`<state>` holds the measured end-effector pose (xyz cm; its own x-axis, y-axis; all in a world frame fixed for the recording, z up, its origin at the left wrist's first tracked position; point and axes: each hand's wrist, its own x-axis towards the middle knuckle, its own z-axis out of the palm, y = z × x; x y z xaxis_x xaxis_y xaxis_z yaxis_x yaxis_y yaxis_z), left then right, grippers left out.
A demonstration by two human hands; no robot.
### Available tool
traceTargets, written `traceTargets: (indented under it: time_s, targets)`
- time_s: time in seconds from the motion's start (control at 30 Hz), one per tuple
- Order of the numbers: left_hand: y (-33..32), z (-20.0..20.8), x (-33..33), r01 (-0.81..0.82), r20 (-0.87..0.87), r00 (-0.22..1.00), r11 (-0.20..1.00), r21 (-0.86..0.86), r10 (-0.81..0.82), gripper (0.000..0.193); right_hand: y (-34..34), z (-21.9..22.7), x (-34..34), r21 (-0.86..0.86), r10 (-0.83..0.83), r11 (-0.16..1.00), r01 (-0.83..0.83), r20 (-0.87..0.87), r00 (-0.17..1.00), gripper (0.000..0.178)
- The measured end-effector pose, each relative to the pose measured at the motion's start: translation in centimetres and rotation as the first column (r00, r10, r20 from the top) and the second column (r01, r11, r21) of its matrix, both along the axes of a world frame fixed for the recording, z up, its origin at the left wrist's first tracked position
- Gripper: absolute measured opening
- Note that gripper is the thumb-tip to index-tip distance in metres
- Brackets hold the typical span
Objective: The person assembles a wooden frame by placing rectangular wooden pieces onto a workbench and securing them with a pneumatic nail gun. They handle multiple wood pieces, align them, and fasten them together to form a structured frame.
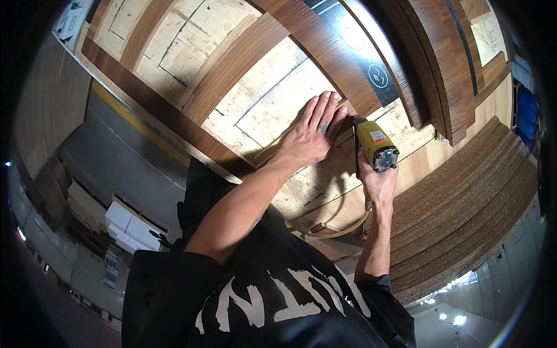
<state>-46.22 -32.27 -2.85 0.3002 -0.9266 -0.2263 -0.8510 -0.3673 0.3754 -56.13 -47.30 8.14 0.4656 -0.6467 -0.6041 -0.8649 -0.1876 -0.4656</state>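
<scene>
My right hand [378,178] grips the handle of a yellow and black air nail gun [375,139]. The gun's nose points away from me, at the wood beside my left fingertips. A pale air hose [339,233] curves below my right hand toward the left. My left hand [316,130] lies flat with its fingers stretched out, pressing on a wooden strip that it mostly hides. Beneath is a pale plywood board [267,87] marked with black lines. A dark brown plank [241,64] crosses it, and a long brown strip [168,119] runs along its left edge.
Thick brown boards [426,64] lie at the far right. A large stack of chipboard sheets [464,203] stands to my right. On the left are a grey floor [130,151] with a yellow line [136,119] and white boxes [130,223].
</scene>
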Motion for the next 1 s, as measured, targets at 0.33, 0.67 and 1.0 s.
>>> traceTargets:
  time_s: [0.33,0.67,1.0]
  targets:
    - [0.15,-0.04,-0.13,-0.022,-0.009,1.000,0.998,-0.054,0.021,0.072,-0.20,-0.40,-0.38,0.013,-0.007,1.000,0.007,-0.020,1.000,0.027]
    - [0.01,0.01,-0.07,-0.010,0.010,1.000,1.000,-0.026,0.010,0.073,-0.40,-0.32,-0.49,0.012,-0.012,1.000,0.012,-0.001,1.000,0.026]
    - [0.08,-0.22,-0.21,-0.041,-0.038,0.999,0.997,-0.068,0.038,0.073,-0.72,-0.18,-0.10,-0.034,0.074,0.997,-0.074,-0.013,0.997,0.026]
